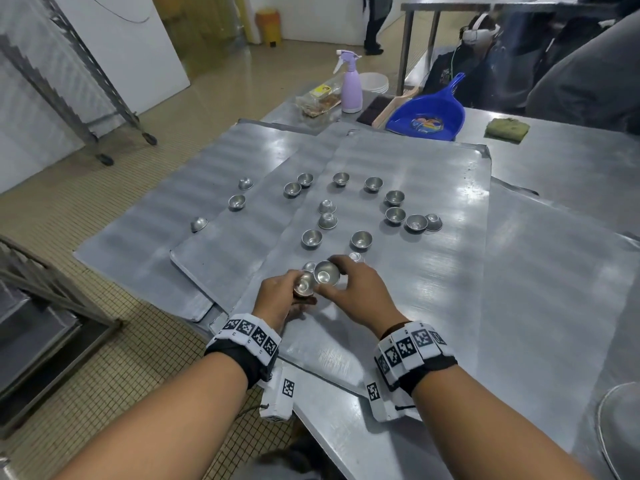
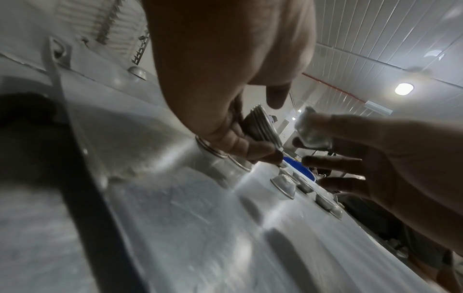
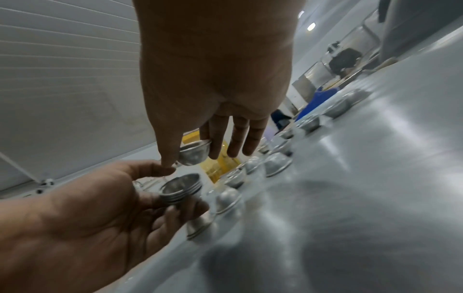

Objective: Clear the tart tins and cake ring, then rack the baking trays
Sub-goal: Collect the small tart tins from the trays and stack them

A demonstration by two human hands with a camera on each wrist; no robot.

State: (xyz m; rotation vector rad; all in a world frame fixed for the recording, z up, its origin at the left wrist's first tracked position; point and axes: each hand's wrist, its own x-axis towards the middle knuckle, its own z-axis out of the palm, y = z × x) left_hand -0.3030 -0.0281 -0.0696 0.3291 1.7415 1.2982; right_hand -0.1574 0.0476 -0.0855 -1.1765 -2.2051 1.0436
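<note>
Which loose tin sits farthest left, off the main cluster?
The upside-down tart tin alone near the left edge of the leftmost baking tray. It lies dome up, rim down, left of every other loose tin, far from both hands.

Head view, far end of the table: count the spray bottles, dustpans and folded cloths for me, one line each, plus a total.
Purple spray bottle: 1
Blue dustpan: 1
Green folded cloth: 1
Total: 3

Left hand cupped palm-up (fingers curled), right hand pinching just beside it
</note>
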